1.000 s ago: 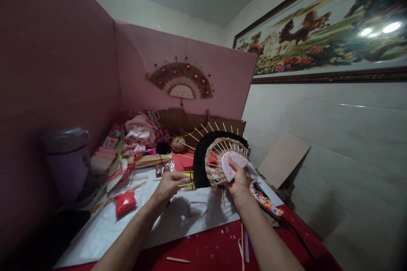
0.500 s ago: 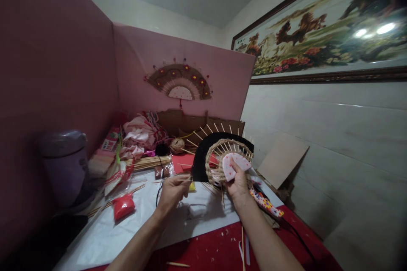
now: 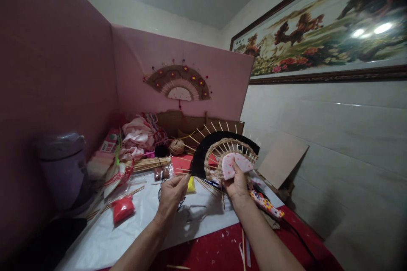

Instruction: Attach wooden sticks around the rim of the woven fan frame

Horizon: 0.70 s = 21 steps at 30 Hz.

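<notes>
A handmade fan of thin wooden sticks, with a wide black yarn band (image 3: 203, 152) and braided straw-coloured bands, stands over the table. My right hand (image 3: 239, 186) grips it at the base, thumb on the white half-round piece with red dots (image 3: 230, 166). My left hand (image 3: 173, 194) is pinched closed at the lower left end of the black band, by the outermost sticks. A strand of black yarn (image 3: 160, 194) hangs around that hand. Its fingertips partly hide what they pinch. Behind stands a black yarn ball (image 3: 161, 150).
A red packet (image 3: 122, 209) and a yellow packet (image 3: 190, 185) lie on the white sheet (image 3: 104, 241). Bundled sticks (image 3: 148, 164), a twine ball (image 3: 177, 146) and pink cloth (image 3: 138, 131) are farther back. A purple canister (image 3: 65, 173) stands left. A finished fan (image 3: 181, 82) hangs on the pink panel.
My left hand has turned and moved slightly, closer to the band's lower end. The black strand that ran up toward the ball now hangs around the hand. The fan has tilted slightly.
</notes>
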Motion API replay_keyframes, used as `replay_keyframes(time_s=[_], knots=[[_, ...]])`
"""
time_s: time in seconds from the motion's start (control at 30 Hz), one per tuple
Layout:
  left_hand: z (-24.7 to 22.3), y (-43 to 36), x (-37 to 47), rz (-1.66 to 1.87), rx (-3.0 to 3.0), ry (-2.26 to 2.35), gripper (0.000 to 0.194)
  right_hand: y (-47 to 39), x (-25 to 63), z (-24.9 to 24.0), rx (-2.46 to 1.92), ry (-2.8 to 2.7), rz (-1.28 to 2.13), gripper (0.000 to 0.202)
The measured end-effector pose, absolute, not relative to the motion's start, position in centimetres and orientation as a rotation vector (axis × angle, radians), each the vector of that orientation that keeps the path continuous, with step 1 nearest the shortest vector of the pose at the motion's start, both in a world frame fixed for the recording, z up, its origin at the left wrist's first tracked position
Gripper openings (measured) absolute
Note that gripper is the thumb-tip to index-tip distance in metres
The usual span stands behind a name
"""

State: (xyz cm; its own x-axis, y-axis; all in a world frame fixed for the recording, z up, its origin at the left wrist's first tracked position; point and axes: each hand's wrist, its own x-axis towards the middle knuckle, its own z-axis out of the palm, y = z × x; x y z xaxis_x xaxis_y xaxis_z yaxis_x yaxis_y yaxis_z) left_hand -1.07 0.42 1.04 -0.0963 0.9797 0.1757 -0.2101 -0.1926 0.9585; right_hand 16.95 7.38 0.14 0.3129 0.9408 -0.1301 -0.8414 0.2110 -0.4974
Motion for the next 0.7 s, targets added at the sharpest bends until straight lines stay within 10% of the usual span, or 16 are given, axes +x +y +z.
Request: replay_keyframes(time_s=[0.7], knots=[[-0.3, 1.9, -2.1, 1.4, 1.115, 1.054, 0.034, 7.2, 16.8, 0.3, -0.548, -0.255, 1.253, 0.032]])
